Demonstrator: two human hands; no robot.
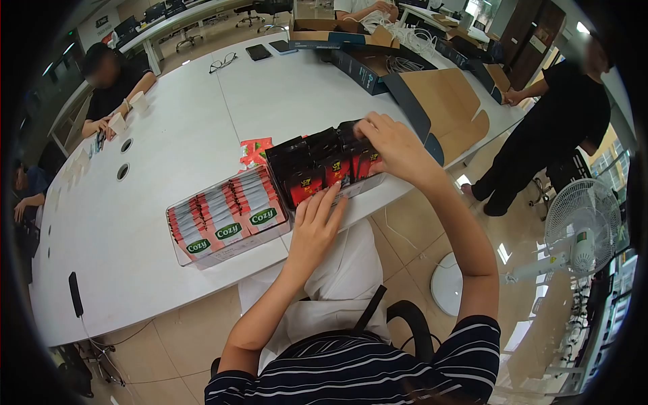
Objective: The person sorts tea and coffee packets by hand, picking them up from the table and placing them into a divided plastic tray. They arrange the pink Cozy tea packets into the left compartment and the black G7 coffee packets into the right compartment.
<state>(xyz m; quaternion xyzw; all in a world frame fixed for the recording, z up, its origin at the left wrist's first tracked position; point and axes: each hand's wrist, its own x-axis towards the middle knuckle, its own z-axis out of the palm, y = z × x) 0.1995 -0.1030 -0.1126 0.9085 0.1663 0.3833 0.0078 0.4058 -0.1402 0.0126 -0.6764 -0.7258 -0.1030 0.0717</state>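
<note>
My left hand [316, 226] is open, its extended fingers resting against the front of several black-and-red coffee sachets [307, 183] marked "G7". These sachets stand in packed rows in a clear box. At the right end of the rows, my right hand [397, 147] curls over the sachets, with fingers behind the tops and thumb in front. Its fingertips are partly hidden and slightly blurred. Directly left of the sachets is a clear box [236, 251] filled with red-and-white "Cozy" sachets [229, 209]. Behind the boxes lies a loose red packet [255, 152] on the table.
Open cardboard boxes [442, 101] and white cables [412, 39] occupy the white table's [189, 121] back right. Glasses [223, 63] and a dark phone [257, 52] lie farther back. One person [111, 81] sits left; another [553, 115] stands right near a fan [580, 233].
</note>
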